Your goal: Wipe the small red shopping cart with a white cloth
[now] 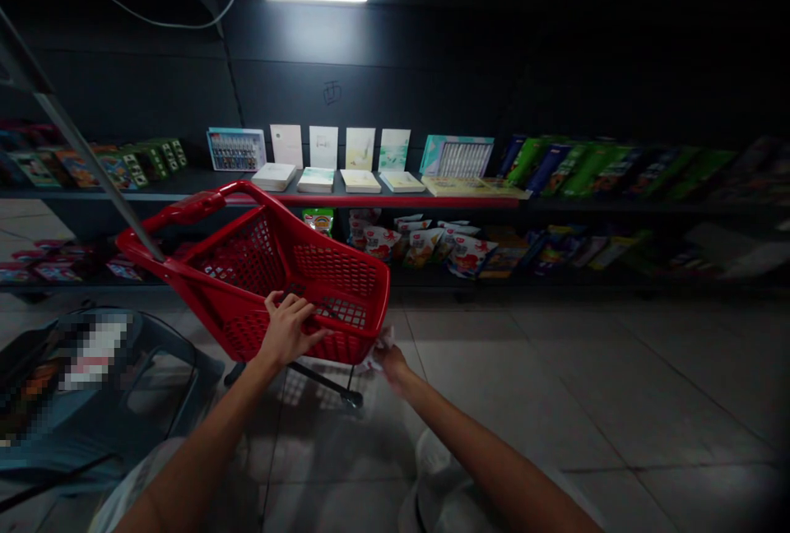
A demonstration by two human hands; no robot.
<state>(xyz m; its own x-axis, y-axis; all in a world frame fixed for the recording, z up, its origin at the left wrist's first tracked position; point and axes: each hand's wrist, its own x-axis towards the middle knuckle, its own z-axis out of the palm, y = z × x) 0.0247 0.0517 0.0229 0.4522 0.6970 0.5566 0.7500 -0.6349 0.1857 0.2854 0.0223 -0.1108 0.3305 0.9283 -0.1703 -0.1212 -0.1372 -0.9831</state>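
Note:
A red plastic shopping cart [346, 270] stands tilted on the tiled floor in front of me. My left hand [287, 329] rests on its near rim with fingers curled over the edge. My right hand [388, 358] is at the cart's lower right corner, pressing a white cloth [381, 345] against the outside wall; its fingers are mostly hidden behind the cloth and the cart. The cart's red handle [191, 208] points up to the left. The basket looks empty inside.
Dark shelves [395, 201] run across the back, holding notebooks, paint sets and coloured boxes, with snack bags on the lower tier. A grey-blue plastic chair [154, 385] sits at my left. A metal pole [74, 138] slants across the upper left. A tube light glows above.

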